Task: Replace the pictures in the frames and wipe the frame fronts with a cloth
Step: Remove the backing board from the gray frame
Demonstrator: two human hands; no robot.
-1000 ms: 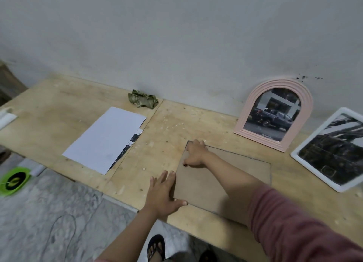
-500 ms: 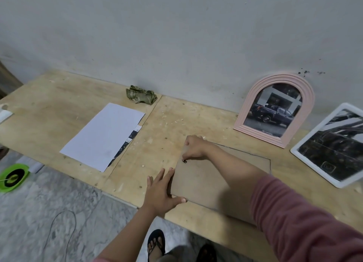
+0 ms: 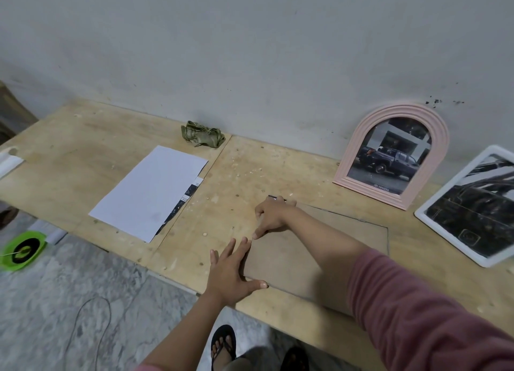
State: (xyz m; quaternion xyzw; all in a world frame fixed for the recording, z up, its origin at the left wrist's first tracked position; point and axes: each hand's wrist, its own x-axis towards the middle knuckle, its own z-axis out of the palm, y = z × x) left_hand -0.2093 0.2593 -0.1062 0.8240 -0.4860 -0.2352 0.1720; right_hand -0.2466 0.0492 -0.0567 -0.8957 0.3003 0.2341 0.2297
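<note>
The left hand (image 3: 232, 270) lies flat with fingers spread, pressing the near-left corner of a brown backing board (image 3: 300, 256), thumb on its near edge. The right hand (image 3: 271, 216) has its fingers curled at the board's far-left edge; what they pinch cannot be told. The board lies flat on the table (image 3: 69, 148), face down. Beyond it a pink arched frame (image 3: 395, 159) leans against the wall. A white frame (image 3: 470, 206) lies at the right. White sheets of paper (image 3: 150, 189) lie to the left, a crumpled green cloth (image 3: 203, 138) behind them.
</note>
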